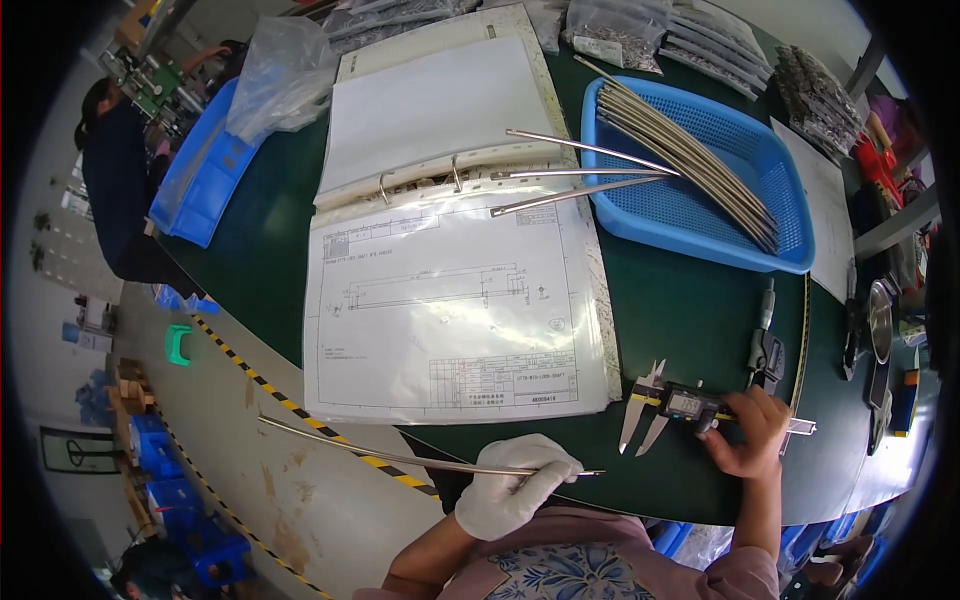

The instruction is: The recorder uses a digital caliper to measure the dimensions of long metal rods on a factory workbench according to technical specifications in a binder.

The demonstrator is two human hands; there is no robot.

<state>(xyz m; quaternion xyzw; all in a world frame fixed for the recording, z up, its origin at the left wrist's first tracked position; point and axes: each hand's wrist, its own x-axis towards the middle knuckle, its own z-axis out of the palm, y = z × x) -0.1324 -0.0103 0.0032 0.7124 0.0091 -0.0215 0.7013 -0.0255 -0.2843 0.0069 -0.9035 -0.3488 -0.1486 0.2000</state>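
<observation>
My left hand (512, 487), in a white glove, is closed around a thin metal rod (385, 453). The rod's long part reaches out to the left, past the table edge, and its short end pokes out right of the fingers. My bare right hand (755, 432) grips a digital caliper (690, 404) over the table. Its jaws point toward me and stand apart with nothing between them; the rod's short end is a little way below them. An open ring binder lies in front of me, with a technical drawing (450, 310) in a clear sleeve.
A blue basket (655, 250) holds several metal rods (690, 160); three more rest across its left rim onto the binder. A micrometer (767, 345) lies beyond my right hand. Bags of small parts (620, 35) line the far edge. A blue bin (205, 185) and a person are at left.
</observation>
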